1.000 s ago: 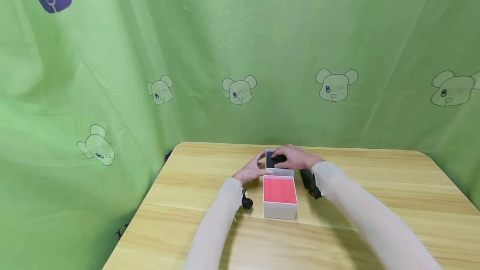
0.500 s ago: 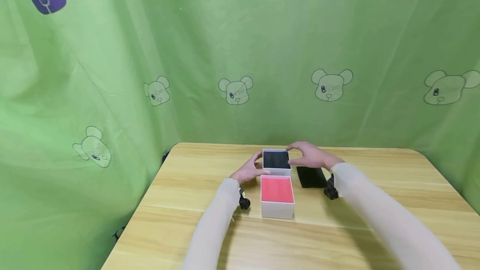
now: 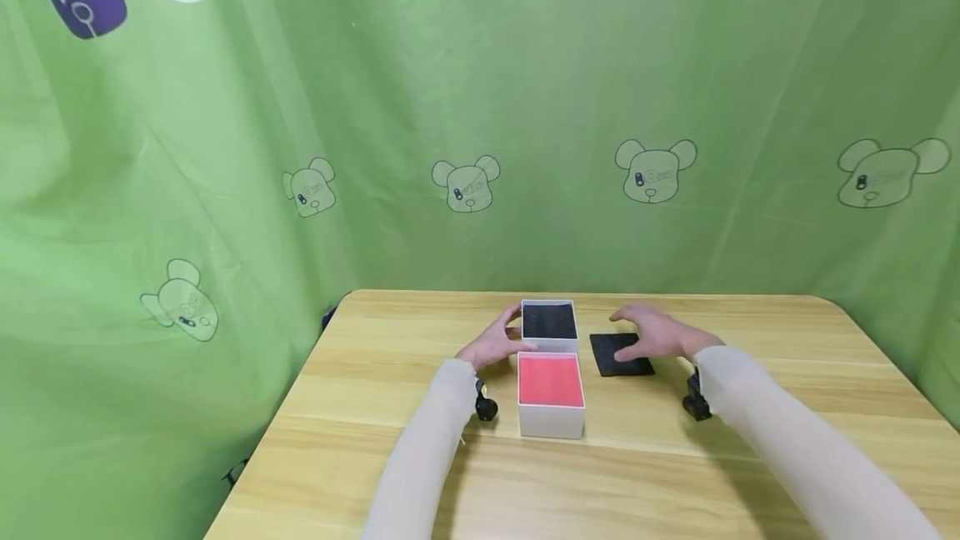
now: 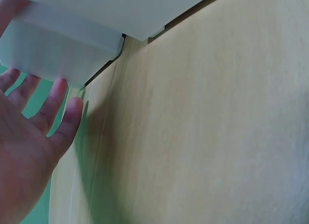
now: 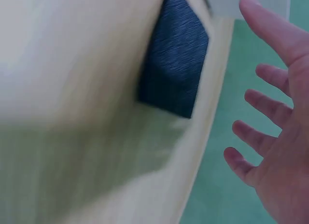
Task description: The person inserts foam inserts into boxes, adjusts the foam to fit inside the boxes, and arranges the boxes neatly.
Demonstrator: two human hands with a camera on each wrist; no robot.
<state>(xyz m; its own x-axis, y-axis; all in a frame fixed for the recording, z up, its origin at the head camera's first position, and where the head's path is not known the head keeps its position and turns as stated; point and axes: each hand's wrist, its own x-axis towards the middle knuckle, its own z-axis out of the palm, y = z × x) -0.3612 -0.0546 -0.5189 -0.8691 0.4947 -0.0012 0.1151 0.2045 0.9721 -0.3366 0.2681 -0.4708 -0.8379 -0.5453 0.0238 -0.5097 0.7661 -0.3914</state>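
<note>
A white box [image 3: 550,346] with a flat black piece [image 3: 550,322] lying inside stands at the back of the table. My left hand [image 3: 492,343] rests at its left side, with the thumb by the near face and the fingers spread along the side wall [image 4: 60,52]. Directly in front is a second white box [image 3: 551,422], holding red sheets [image 3: 551,380]. To the right, a thin black square [image 3: 609,355] with a fabric-like surface lies on the wood. Over its right part hovers my right hand [image 3: 662,335], fingers apart and holding nothing; the right wrist view shows the palm and the separate square [image 5: 176,60].
The wooden table [image 3: 390,407] ends just behind the rear box. A green curtain [image 3: 570,232] with printed bear heads hangs behind and to the left. Each wrist wears a small black camera [image 3: 697,400].
My right hand has come away from the rear box and moved right, over the black square. The black piece in the box is now uncovered. My left hand keeps its place.
</note>
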